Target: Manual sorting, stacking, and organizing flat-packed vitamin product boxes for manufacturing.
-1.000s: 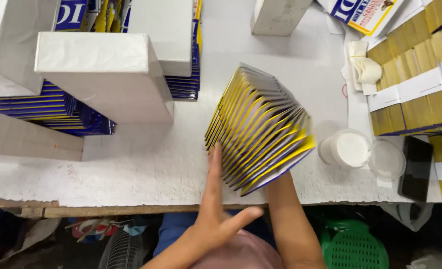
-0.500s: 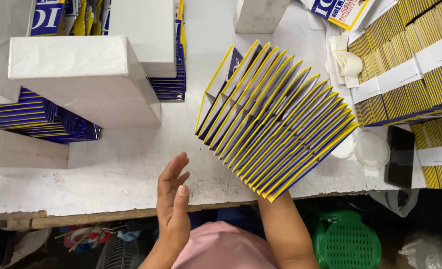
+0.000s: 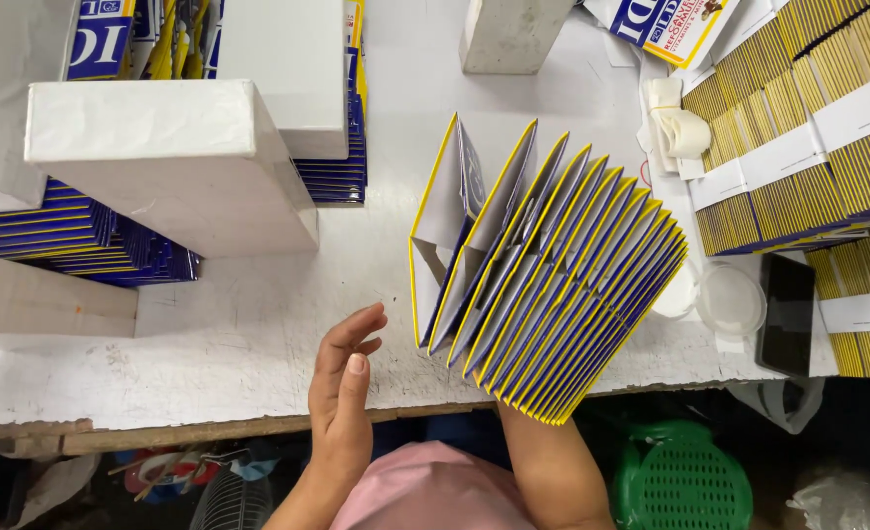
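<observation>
I look down on a white table [image 3: 258, 334]. My right arm comes up from below and carries a fanned stack of flat blue-and-yellow cartons [image 3: 543, 285]; the hand itself is hidden under the fan, so I cannot tell how its fingers grip. The fan spreads wide, its panels standing apart, just above the table's near edge. My left hand [image 3: 344, 393] hovers just left of the fan, fingers open and slightly curled, holding nothing. Far left of the fan, white blocks [image 3: 160, 157] press down other carton piles. Right of it lie banded bundles [image 3: 798, 147]. I judge many are already bundled; this fan is not.
</observation>
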